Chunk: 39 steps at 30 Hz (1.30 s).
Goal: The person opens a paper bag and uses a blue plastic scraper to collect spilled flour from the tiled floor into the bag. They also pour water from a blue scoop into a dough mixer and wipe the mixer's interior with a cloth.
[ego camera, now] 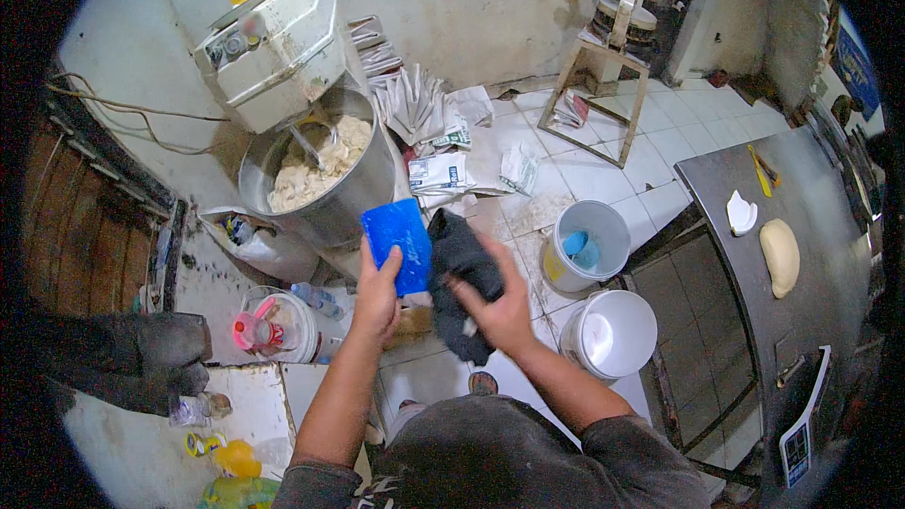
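Note:
A flat blue plastic scraper point(400, 244) is gripped in my left hand point(378, 290), its thumb across the lower face. Right beside it, my right hand point(498, 297) holds a bunched dark cloth point(459, 261), slightly blurred. Beyond my hands, at the upper left, a large steel mixing bowl point(378, 184) holds pale dough point(307, 173) around a metal mixer hook point(306, 145). The white machine head point(283, 49) stands over the bowl. On the dark worktop at the right lies a smooth oblong piece of dough point(780, 256).
Two pails, one point(555, 247) with blue things inside and one white point(576, 339), stand on the tiles at right. Empty sacks point(438, 173) lie behind the bowl. A lidded bucket point(311, 332) and a cluttered white surface point(247, 385) are at left. The worktop point(742, 162) edges the right side.

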### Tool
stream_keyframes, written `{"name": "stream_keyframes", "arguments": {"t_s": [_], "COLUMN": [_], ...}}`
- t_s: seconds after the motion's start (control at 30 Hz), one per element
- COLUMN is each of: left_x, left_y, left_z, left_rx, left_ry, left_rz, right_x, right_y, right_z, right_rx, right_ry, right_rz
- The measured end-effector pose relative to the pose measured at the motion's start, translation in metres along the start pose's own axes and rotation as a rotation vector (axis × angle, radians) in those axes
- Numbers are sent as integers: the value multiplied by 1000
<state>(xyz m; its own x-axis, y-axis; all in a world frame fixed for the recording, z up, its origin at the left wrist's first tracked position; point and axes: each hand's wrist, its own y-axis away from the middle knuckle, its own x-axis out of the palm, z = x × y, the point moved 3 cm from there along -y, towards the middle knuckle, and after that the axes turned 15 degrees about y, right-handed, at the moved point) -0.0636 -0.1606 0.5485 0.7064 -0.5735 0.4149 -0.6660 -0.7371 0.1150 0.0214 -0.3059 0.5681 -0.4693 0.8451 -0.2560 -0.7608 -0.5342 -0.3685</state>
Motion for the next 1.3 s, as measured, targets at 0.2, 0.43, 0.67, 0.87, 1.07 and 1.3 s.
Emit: {"name": "stream_keyframes", "arguments": {"t_s": [0.2,0.43,0.67,0.87,1.07,1.3], "left_x": [16,16,6,22,-9,15], "left_y": [10,15,9,-17,-27,6], "left_z": [1,-5,21,-3,-40,14], "left_rx": [-63,42,34,215,152,-379], "left_ry": [-240,-375,-234,-176,100,203], "left_rz": [243,391,151,23,13,195], "right_x": [13,6,-34,11,-24,-32], "right_y": [0,-50,-82,3,27,-6], "right_z": [7,-20,-22,-19,-68,-36], "right_rx": [-282,-105,-78,-294,51,-27], "right_ry": [334,382,412,599,284,66], "right_rz": [-101,-258,-297,204,279,-46]}}
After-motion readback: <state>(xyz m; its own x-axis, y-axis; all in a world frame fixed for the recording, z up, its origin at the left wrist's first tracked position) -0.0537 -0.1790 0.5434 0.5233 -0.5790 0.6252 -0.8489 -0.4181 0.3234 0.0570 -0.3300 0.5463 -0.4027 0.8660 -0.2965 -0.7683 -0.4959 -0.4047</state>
